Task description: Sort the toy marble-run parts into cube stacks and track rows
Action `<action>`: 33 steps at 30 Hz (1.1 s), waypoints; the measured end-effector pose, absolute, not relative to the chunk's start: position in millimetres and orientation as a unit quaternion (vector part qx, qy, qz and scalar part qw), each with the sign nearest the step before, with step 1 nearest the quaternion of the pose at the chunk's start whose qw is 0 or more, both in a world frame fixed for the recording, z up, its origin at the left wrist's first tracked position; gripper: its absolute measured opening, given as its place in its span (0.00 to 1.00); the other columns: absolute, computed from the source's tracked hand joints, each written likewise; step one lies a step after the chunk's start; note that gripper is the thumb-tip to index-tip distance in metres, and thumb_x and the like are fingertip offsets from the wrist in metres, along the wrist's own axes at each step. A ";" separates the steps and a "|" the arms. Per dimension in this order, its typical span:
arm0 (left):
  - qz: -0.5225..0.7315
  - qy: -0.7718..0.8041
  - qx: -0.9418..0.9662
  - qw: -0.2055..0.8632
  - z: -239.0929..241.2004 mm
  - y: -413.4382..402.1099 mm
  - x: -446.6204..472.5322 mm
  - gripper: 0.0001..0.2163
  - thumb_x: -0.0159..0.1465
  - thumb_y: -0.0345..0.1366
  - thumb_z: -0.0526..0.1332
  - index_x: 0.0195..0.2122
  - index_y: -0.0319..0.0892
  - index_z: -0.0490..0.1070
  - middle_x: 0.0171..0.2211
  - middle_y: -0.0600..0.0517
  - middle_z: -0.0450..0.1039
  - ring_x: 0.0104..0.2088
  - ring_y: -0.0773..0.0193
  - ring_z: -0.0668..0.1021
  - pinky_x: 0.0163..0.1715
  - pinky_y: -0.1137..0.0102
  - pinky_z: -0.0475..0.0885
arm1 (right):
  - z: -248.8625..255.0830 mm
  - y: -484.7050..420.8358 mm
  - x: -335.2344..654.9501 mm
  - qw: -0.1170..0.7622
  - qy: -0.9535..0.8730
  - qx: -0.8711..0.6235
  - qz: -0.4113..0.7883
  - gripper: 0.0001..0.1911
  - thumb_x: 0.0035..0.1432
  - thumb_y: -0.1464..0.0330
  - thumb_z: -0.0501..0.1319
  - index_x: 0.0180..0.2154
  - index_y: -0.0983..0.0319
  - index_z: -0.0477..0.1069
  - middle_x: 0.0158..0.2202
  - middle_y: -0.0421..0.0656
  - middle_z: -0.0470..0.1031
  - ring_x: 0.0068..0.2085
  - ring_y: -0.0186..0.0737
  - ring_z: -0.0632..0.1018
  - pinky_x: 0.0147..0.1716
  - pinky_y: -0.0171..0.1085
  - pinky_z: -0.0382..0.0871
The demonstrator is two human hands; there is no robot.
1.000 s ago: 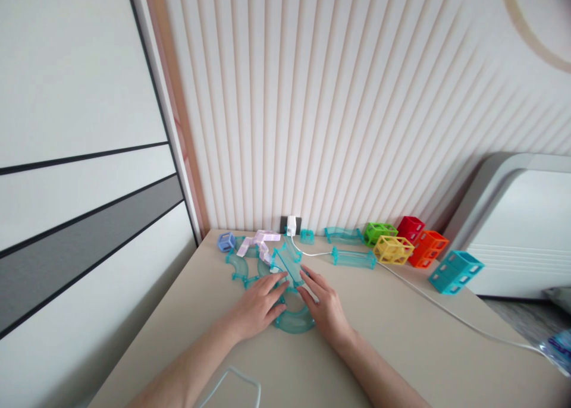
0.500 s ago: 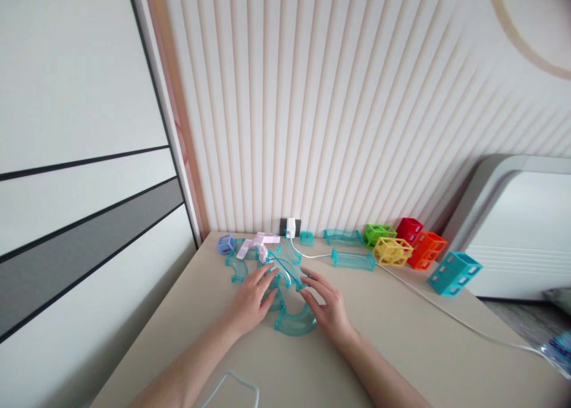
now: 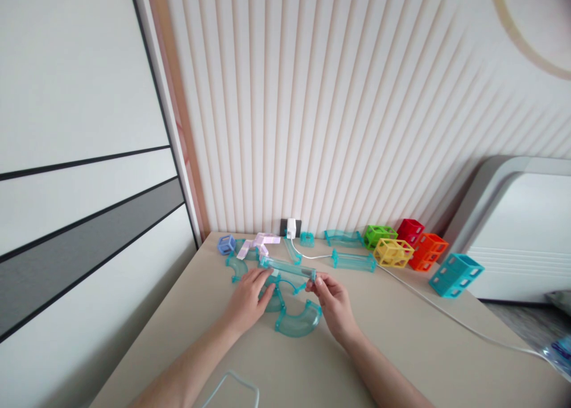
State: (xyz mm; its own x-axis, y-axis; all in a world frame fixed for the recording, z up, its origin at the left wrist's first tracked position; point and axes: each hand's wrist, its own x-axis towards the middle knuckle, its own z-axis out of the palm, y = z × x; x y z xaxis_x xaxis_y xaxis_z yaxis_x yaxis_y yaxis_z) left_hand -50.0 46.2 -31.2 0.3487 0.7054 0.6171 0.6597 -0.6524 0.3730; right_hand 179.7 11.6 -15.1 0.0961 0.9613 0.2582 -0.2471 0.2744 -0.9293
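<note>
Head view: two hands at a clear teal straight track piece [image 3: 288, 267] over a beige table [image 3: 401, 348].

The piece is a long, see-through, open channel with raised side walls, held a little above the table and sloping down to the right. The right hand [image 3: 333, 296] pinches its right end between thumb and fingers. The left hand [image 3: 247, 293] lies open with fingers stretched, fingertips under the left end; if they touch it, I cannot tell. A curved teal piece [image 3: 298, 323] lies between the hands. Coloured cubes [image 3: 392, 250] stand well apart, by the wall.
</note>
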 end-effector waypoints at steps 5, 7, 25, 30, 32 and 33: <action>0.460 0.444 0.768 0.039 -36.2 50.2 -54.1 0.22 0.70 0.41 0.57 0.63 0.44 0.59 0.51 0.42 0.72 0.51 0.53 0.77 0.51 0.58 0.74 | -11.4 15.0 184.5 0.657 -0.419 -0.335 0.530 0.16 0.53 0.54 0.70 0.29 0.60 0.76 0.26 0.41 0.76 0.30 0.37 0.73 0.36 0.37 0.69; 0.465 0.434 0.770 0.055 -38.7 50.5 -54.4 0.25 0.70 0.41 0.56 0.66 0.46 0.53 0.51 0.43 0.72 0.50 0.55 0.78 0.50 0.60 0.75 | -11.4 14.9 185.0 0.650 -0.421 -0.338 0.534 0.16 0.53 0.54 0.71 0.29 0.60 0.76 0.27 0.42 0.77 0.31 0.37 0.74 0.36 0.37 0.69; 0.436 0.362 0.821 0.068 -30.5 41.0 -51.9 0.12 0.72 0.36 0.53 0.54 0.44 0.67 0.46 0.45 0.74 0.46 0.57 0.79 0.48 0.63 0.76 | -5.1 12.9 182.6 0.630 -0.474 -0.496 0.363 0.26 0.59 0.43 0.58 0.32 0.60 0.72 0.23 0.44 0.78 0.22 0.37 0.71 0.23 0.36 0.67; 0.428 0.348 0.831 0.065 -25.4 37.7 -51.6 0.08 0.70 0.37 0.56 0.48 0.44 0.69 0.44 0.46 0.74 0.47 0.57 0.78 0.49 0.64 0.75 | -2.6 11.2 182.4 0.620 -0.490 -0.514 0.334 0.26 0.60 0.44 0.57 0.30 0.60 0.72 0.22 0.43 0.77 0.21 0.36 0.70 0.21 0.35 0.65; 0.439 0.359 0.821 0.066 -26.5 38.3 -52.1 0.11 0.69 0.38 0.58 0.51 0.45 0.67 0.44 0.46 0.74 0.47 0.57 0.78 0.48 0.63 0.75 | -2.0 11.3 183.1 0.621 -0.487 -0.517 0.330 0.26 0.60 0.44 0.57 0.31 0.61 0.72 0.21 0.43 0.77 0.21 0.36 0.69 0.21 0.35 0.65; 0.449 0.367 0.812 0.070 -27.5 39.0 -52.5 0.14 0.69 0.40 0.58 0.54 0.45 0.65 0.44 0.46 0.74 0.46 0.57 0.78 0.47 0.63 0.76 | -1.7 11.3 183.5 0.622 -0.485 -0.519 0.330 0.26 0.60 0.44 0.57 0.31 0.61 0.72 0.21 0.43 0.77 0.21 0.36 0.69 0.21 0.35 0.65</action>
State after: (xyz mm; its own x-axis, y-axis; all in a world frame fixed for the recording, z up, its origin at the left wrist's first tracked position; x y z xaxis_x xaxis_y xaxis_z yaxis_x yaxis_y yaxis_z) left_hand -52.5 39.0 -27.5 0.3269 0.6586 0.6778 0.5333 -0.7206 0.4430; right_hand 183.5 11.3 -1.7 0.3115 0.9134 0.2619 0.0938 0.2447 -0.9650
